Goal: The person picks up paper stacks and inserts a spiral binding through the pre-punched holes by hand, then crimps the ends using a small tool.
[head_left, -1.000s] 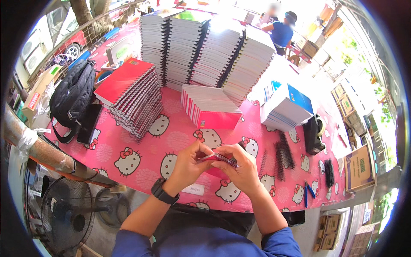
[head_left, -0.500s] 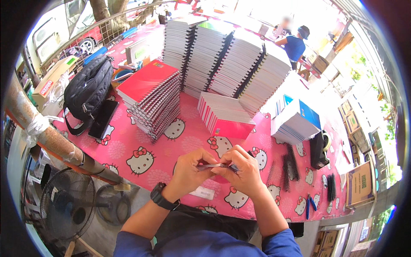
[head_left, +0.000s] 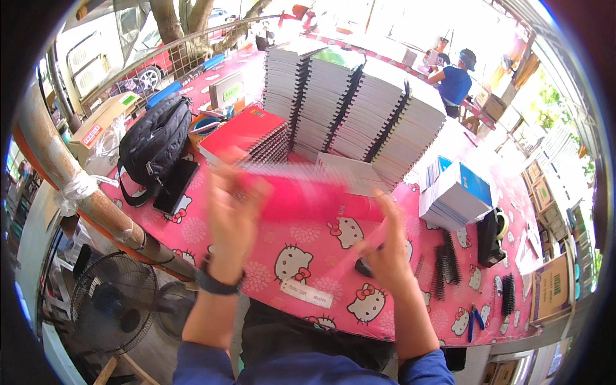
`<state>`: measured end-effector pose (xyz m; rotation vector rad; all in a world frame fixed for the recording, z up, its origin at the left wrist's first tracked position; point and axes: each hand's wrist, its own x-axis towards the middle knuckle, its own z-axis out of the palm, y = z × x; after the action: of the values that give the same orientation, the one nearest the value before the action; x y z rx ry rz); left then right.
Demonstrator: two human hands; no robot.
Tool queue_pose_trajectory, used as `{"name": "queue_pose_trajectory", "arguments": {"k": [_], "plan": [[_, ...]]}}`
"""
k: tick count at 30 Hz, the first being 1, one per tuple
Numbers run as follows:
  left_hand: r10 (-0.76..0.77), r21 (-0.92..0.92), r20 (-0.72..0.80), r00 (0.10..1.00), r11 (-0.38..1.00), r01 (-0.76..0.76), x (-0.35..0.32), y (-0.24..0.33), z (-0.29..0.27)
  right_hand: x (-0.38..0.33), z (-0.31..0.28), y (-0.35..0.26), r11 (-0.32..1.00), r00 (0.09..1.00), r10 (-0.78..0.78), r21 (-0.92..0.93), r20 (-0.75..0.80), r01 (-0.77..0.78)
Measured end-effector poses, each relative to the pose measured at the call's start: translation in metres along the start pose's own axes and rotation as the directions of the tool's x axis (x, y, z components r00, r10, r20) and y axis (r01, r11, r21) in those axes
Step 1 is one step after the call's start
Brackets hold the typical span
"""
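Observation:
My left hand (head_left: 234, 212), smeared by motion and wearing a black watch, is closed on the left end of a pink-covered notebook (head_left: 292, 197). The notebook is blurred too and hangs above the table. My right hand (head_left: 390, 253) is apart from it, fingers spread and holding nothing I can see. Behind the notebook lies a stack of pink notebooks (head_left: 350, 170), partly covered by it. A dark object (head_left: 364, 267) shows beside my right hand, mostly hidden. On the table near me rests a white paper strip (head_left: 307, 294).
Tall stacks of bound books (head_left: 333, 102) stand at the back, red notebooks (head_left: 247, 131) left of them. Blue notebooks (head_left: 457, 192), a tape dispenser (head_left: 491, 240), black binding coils (head_left: 447, 260) and blue pliers (head_left: 475, 323) lie right. A black backpack (head_left: 154, 141) sits left; people stand far off.
My hands were together, pinching something small. They have moved apart; my left hand has gone leftward and up and now holds a pink notebook, while my right hand has opened.

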<state>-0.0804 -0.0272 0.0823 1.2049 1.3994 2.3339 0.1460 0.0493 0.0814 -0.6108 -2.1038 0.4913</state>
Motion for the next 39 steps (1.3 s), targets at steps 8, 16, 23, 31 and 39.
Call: {"name": "queue_pose_trajectory", "arguments": {"k": [8, 16, 23, 31, 39], "plan": [[0.179, 0.779, 0.125, 0.976, 0.592, -0.208, 0.102, -0.028, -0.058, -0.06, -0.017, 0.084, 0.929, 0.844, 0.228, -0.368, 0.485, -0.04], [-0.007, 0.454, 0.067, 0.998, 0.891, -0.024, 0.113, -0.052, -0.086, -0.032, -0.017, 0.123, 0.848, 0.971, 0.212, -0.514, 0.114, -0.124], [0.45, 0.73, 0.037, 0.892, 0.597, -0.332, 0.082, -0.001, -0.046, 0.024, 0.007, 0.138, 0.839, 0.991, -0.129, -0.532, 0.017, 0.118], [0.36, 0.429, 0.65, 0.669, 0.554, -0.714, -0.043, 0.03, 0.063, -0.003, -0.015, 0.051, 0.996, 0.999, 0.022, -0.084, -0.03, -0.025], [0.101, 0.262, 0.86, 0.5, 0.753, -0.604, -0.12, -0.027, 0.066, -0.09, -0.021, 0.039, 0.997, 0.967, 0.068, 0.018, 0.244, -0.075]]}}
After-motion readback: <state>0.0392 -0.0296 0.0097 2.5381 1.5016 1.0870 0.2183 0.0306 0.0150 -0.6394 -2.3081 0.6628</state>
